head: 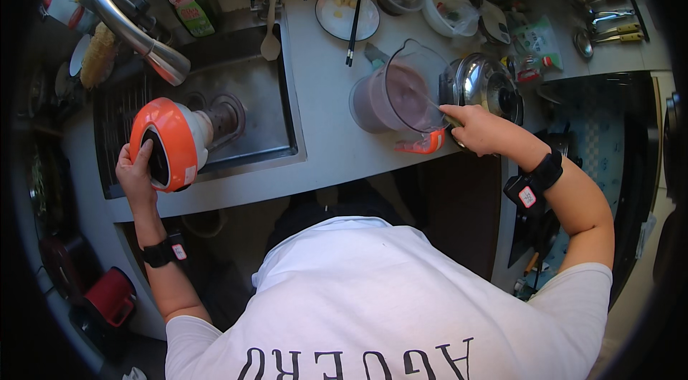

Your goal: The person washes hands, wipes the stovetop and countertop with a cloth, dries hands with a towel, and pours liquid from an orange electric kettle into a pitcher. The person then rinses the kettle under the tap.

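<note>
My left hand [135,167] grips the orange and white motor head [167,143] of a blender or soymilk maker, tilted over the sink [258,132]. Its narrow metal end points to the right above the basin. In my right hand [475,130] is the handle of a utensil [454,121], whose thin end reaches into a clear jug [371,100]. Thick purple-pink liquid [406,92] fills much of that jug, which stands on the counter with its orange handle [427,142] towards me. The utensil's tip is hidden in the liquid.
A steel faucet [140,38] arches over the sink, and a wooden spoon [271,46] leans at its back edge. Behind the jug stand a plate [328,22] with chopsticks [353,30] and a white bowl [438,11]. A lidded steel pot [486,84] is close by my right hand.
</note>
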Demonstrator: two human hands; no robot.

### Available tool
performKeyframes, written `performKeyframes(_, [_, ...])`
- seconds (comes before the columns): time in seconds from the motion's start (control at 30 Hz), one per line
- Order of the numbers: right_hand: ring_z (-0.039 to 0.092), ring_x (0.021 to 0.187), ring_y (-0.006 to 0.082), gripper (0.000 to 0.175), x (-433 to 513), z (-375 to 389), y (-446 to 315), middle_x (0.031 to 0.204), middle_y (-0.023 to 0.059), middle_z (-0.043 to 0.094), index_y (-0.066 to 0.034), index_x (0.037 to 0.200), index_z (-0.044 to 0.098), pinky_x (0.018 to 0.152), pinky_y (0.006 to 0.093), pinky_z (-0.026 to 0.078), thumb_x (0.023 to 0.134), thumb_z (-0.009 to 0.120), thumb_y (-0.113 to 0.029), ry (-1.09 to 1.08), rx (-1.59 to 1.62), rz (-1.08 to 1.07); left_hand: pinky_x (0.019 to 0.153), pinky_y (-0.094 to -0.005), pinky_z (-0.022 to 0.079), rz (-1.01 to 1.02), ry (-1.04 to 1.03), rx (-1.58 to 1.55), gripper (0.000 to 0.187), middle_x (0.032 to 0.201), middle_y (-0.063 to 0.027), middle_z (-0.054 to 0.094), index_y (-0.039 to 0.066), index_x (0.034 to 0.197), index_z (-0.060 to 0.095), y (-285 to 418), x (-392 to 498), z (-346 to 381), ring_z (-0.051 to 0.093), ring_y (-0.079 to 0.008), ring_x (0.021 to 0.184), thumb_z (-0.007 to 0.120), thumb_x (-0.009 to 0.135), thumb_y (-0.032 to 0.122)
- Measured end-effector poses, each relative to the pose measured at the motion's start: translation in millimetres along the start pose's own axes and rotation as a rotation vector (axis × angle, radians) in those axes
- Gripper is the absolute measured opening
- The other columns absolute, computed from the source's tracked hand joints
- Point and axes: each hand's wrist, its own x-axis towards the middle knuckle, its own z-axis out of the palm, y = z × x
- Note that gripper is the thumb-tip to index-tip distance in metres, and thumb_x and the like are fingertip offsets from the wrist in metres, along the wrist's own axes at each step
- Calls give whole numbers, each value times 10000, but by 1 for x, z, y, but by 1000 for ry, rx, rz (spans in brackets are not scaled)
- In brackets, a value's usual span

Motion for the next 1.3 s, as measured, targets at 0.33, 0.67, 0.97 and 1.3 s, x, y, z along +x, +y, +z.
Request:
performKeyframes(0.33, [458, 390, 111, 525, 1, -10, 0, 630, 45, 497, -59, 1379, 364, 369, 257, 400, 867, 478, -65, -389, 616, 181, 663, -200, 476, -7, 6, 7, 159, 775, -23, 620, 61, 860, 553, -3, 2, 0, 578, -69, 670, 684, 817, 139])
performKeyframes(0.67, [446, 409, 57, 471, -42, -8, 65, 716, 55, 512, -88, 1377, 333, 311, 179, 364, 922, 448, -132, -465, 1505, 155, 666, -191, 467, 13, -25, 35, 147, 771, -18, 614, 59, 857, 555, 1, 0, 0, 569, -64, 670, 681, 820, 124])
performKeyframes(0.97, [461, 403, 76, 502, -99, 2, 76, 703, 62, 511, -114, 1400, 321, 327, 210, 397, 912, 436, -91, -233, 1457, 30, 694, -203, 474, 34, -76, 18, 136, 809, -19, 625, 36, 879, 582, 5, 8, 15, 582, -68, 705, 684, 807, 90])
performKeyframes(1.3, [466, 395, 92, 539, -75, -2, 46, 652, 37, 503, -89, 1383, 353, 335, 229, 377, 862, 475, -27, -130, 1083, 123, 677, -251, 489, 52, -96, 427, 199, 791, -56, 645, 3, 886, 635, 15, 13, 46, 614, -125, 721, 715, 732, 100])
